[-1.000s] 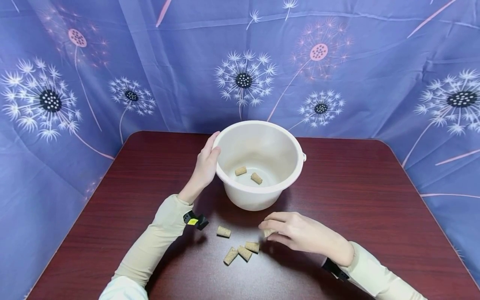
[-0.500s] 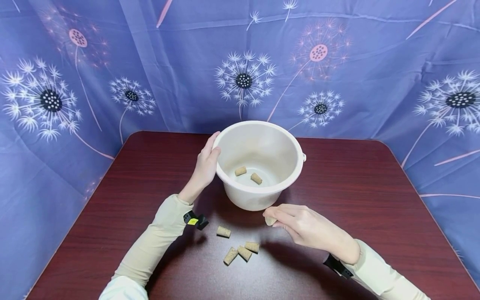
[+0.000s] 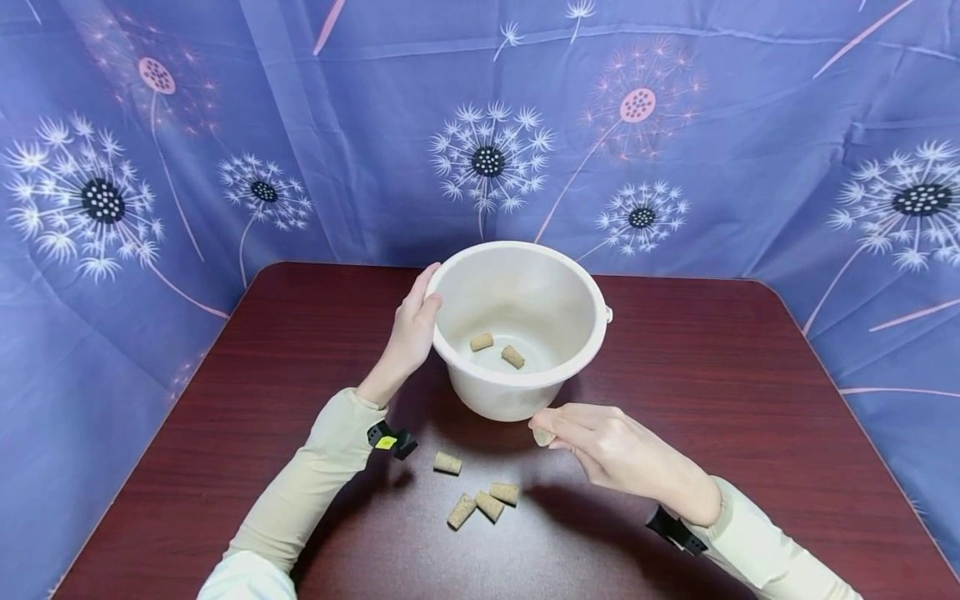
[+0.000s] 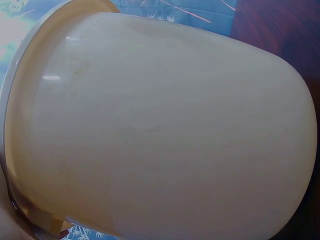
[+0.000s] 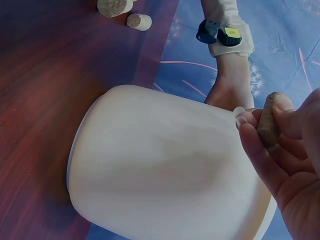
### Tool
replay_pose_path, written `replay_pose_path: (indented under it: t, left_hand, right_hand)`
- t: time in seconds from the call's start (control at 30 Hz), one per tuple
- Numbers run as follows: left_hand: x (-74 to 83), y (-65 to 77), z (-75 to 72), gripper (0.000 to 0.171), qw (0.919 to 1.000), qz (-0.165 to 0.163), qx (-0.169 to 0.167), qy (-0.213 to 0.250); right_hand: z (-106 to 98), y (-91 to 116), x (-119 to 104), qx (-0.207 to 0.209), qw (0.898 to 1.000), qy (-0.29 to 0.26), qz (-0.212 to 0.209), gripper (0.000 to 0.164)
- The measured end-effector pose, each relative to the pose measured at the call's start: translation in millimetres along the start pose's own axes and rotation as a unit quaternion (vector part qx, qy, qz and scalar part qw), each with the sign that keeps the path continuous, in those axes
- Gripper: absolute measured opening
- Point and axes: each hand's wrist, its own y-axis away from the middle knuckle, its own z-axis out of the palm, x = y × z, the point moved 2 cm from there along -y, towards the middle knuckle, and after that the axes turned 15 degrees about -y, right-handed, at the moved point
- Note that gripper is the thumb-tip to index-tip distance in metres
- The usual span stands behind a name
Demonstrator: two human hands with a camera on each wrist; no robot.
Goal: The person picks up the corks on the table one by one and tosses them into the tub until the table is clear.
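Observation:
A white bucket point(image 3: 504, 400) stands at the middle of the table, its mouth tipped toward me, with two corks point(image 3: 482, 342) lying inside on its floor. My left hand point(image 3: 408, 329) grips its rim on the left side; in the left wrist view the bucket's wall point(image 4: 165, 125) fills most of the picture. Between thumb and fingers my right hand point(image 3: 611, 446) pinches another cork point(image 5: 270, 120), held in front of the bucket's lower right side. Several more corks lie on the table: one point(image 3: 447, 463) by itself and a small cluster point(image 3: 489, 507) nearer to me.
The dark red wooden table point(image 3: 720, 375) has rounded far corners. Behind it and at both sides hangs a blue cloth point(image 3: 360, 150) printed with dandelions. Each wrist wears a black strap, and the left one point(image 3: 390, 439) carries a yellow tag.
My right hand has lifted the cork from beside the cluster and moved slightly up and right toward the bucket. The left hand, bucket and other corks stay where they were.

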Motion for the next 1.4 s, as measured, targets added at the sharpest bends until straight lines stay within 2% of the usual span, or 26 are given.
replay_pose_path:
  t: [0.97,1.4]
  left_hand:
    - [-1.1,-0.3,0.5,0.051,1.0,0.002,-0.001,-0.002]
    - [-2.3,-0.5,0.6,0.052,1.0,0.007,-0.001,-0.002]
  right_hand:
    - [-1.6,-2.2,-0.7,0.013,1.0,-0.001,-0.008,0.02]
    - [-6.1,-8.1,-2.7,0.029,0.999,0.002,-0.032,0.018]
